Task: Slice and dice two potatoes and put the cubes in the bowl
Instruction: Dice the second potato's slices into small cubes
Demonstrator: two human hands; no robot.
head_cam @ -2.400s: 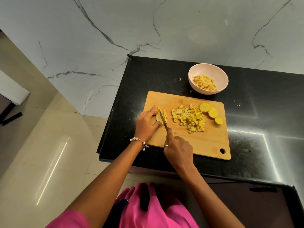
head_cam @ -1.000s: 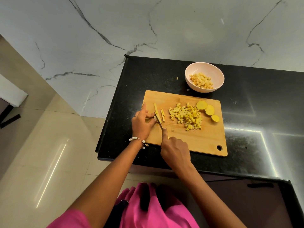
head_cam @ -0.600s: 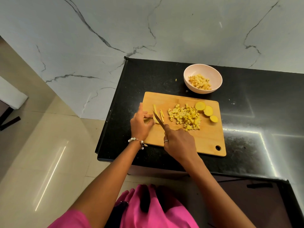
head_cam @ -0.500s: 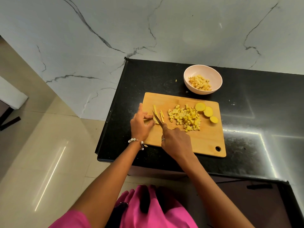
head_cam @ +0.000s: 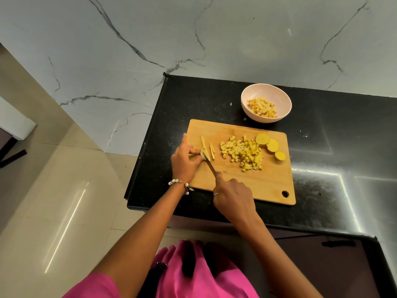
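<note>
Change: since the earlier frames the slab under the left hand has been cut down to strips, and the knife now sits at its last narrow remnant, closer to the fingers than before.
Right grip: right hand [head_cam: 233, 195] is curled round the handle, forefinger laid along the spine of the knife [head_cam: 209, 164]; the handle itself is hidden inside the fist.
Blade line: it runs from the fist at lower centre up and left toward the left fingertips.
Left grip: left hand [head_cam: 185, 161] pinches a small potato piece [head_cam: 202, 154] between thumb and bent fingers, forefinger sticking up toward the board's upper left edge.
Key relation: the piece lies just left of the blade tip, touching or nearly touching it; its long axis seems to run up and down the frame, roughly along the blade. The left hand is the nearer one, so the next cut looks tight against the fingertips.
Strips: cut strips [head_cam: 208, 146] lie just right of the blade, long axes up the frame, still to be cross-cut.
Cubes: cube pile [head_cam: 242, 154] sits mid-board, not yet moved.
Rounds: three slices [head_cam: 271, 145] wait at the board's right.
Board: board [head_cam: 257, 183] is on the black counter [head_cam: 333, 147].
Bowl: bowl [head_cam: 253, 92], above the board, already holds some cubes.
Hard to see: the piece is mostly covered by fingers, so its true size and shape cannot be told, nor whether the edge is already in it.
</note>
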